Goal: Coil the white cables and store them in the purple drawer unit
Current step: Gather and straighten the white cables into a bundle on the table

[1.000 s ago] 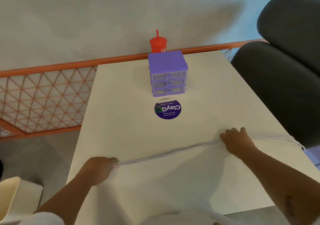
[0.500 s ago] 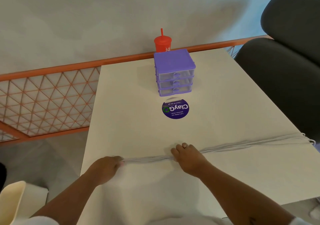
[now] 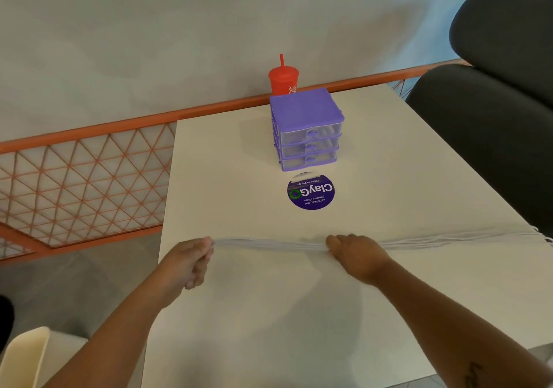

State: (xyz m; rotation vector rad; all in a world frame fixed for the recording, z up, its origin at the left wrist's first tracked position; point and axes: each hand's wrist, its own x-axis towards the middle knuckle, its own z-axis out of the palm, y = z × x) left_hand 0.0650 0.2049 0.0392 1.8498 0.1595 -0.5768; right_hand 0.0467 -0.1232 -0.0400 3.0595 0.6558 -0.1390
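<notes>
A bundle of white cables (image 3: 269,244) lies stretched across the near part of the white table (image 3: 227,154), its loose ends fanning out to the right edge. My left hand (image 3: 188,263) pinches the bundle's left end just above the table. My right hand (image 3: 357,257) grips the bundle near its middle, fingers curled round it. The purple drawer unit (image 3: 306,128) stands at the back centre, all three clear drawers closed.
A red cup with a straw (image 3: 282,81) stands behind the drawer unit. A round purple sticker (image 3: 311,193) lies in front of it. A dark chair (image 3: 490,112) stands at the right. An orange mesh railing (image 3: 80,172) runs along the left.
My right hand slid left along the cables from the right side to the middle. My left hand lifted slightly and keeps the left end. The view shifted.
</notes>
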